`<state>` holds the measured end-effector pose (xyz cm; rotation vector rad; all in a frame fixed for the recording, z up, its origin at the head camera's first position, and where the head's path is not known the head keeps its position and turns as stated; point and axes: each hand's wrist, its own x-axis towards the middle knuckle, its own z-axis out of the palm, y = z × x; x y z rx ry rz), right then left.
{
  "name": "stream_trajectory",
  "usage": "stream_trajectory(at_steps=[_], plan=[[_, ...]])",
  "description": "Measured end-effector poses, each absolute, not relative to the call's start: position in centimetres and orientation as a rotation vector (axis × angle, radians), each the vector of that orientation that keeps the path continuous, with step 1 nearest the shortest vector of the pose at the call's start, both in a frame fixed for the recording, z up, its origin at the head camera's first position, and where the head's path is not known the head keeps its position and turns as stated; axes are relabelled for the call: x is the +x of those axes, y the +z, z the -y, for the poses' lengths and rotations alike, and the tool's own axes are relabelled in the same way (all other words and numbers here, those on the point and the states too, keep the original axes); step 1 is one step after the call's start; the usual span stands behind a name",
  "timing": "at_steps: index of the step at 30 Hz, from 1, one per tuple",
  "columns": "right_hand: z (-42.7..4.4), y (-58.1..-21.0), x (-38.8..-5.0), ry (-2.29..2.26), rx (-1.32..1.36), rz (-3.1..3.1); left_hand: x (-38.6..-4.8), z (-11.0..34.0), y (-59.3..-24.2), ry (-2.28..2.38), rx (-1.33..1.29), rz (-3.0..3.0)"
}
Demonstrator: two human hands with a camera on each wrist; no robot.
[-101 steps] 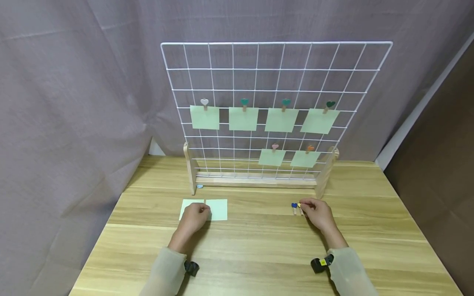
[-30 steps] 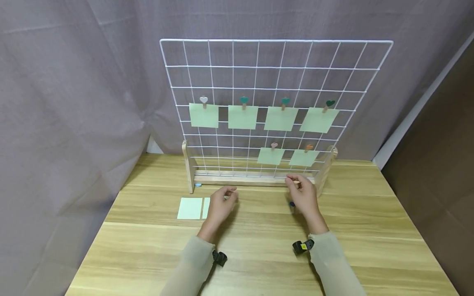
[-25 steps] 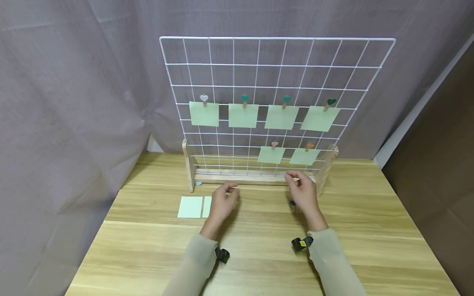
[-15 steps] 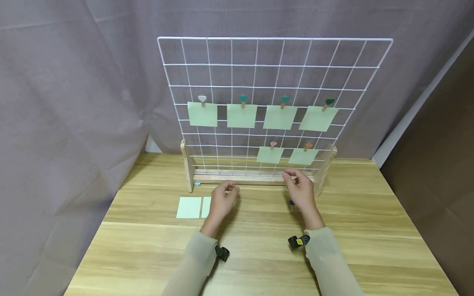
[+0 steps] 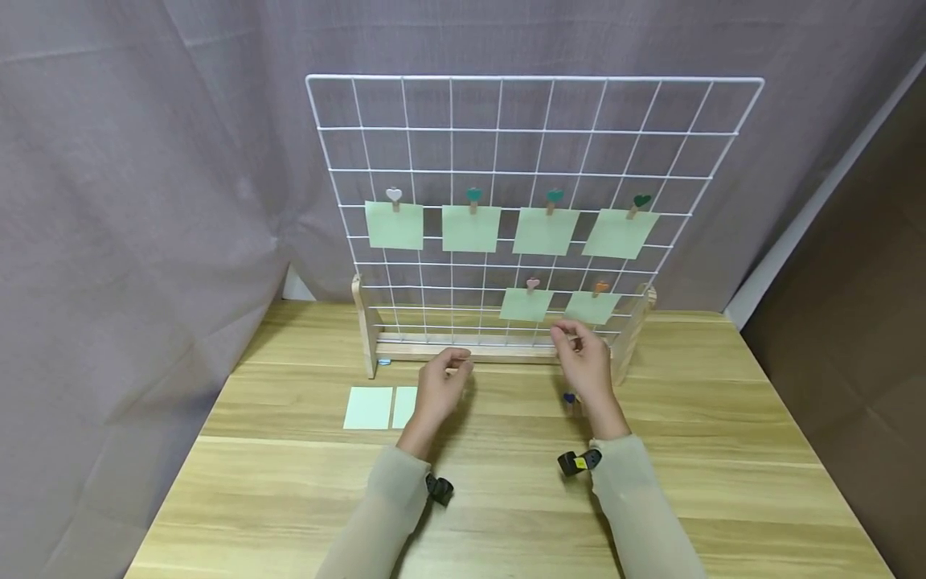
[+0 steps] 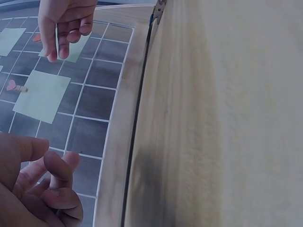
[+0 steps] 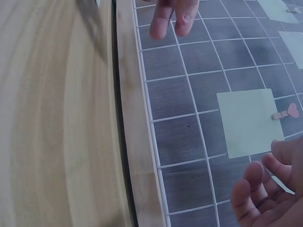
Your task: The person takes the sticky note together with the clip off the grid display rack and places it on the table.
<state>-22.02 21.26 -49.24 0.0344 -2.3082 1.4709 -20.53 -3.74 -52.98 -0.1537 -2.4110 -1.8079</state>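
My left hand (image 5: pixel 441 388) hovers before the base of the white wire grid rack (image 5: pixel 499 129), its fingers loosely bent with nothing between them. In the left wrist view, thumb and fingertips stand apart. My right hand (image 5: pixel 584 362) is raised just below the lower pale green notes, also holding nothing; the right wrist view shows its fingers slightly curled. Nearest it are a note with a pink heart clip (image 5: pixel 526 305) and a note with an orange heart clip (image 5: pixel 592 307). A blue heart clip (image 5: pixel 569 399) lies on the table by my right wrist, partly covered.
Several notes (image 5: pixel 470 228) hang in an upper row under heart clips. Two loose notes (image 5: pixel 367 408) lie on the wooden table (image 5: pixel 275 482) at left, one partly behind my left hand. A small light blue piece (image 5: pixel 384 362) lies by the rack's left foot. Grey cloth stands behind.
My left hand has left the loose notes, moving right and toward the rack. My right hand has left the clips on the table and risen toward the lower notes. The hung notes stay put.
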Motion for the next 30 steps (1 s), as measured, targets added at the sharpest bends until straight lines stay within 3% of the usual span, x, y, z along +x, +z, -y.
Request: stream_trajectory(at_steps=[19, 30], plan=[[-20.8, -48.0, -23.1, 1.554, 0.085, 2.242, -21.5, 2.1, -51.3, -1.949, -0.179, 2.270], [-19.4, -43.6, -21.6, 1.643, 0.110, 2.206, -22.1, 1.5, -50.2, -1.934, -0.206, 2.297]])
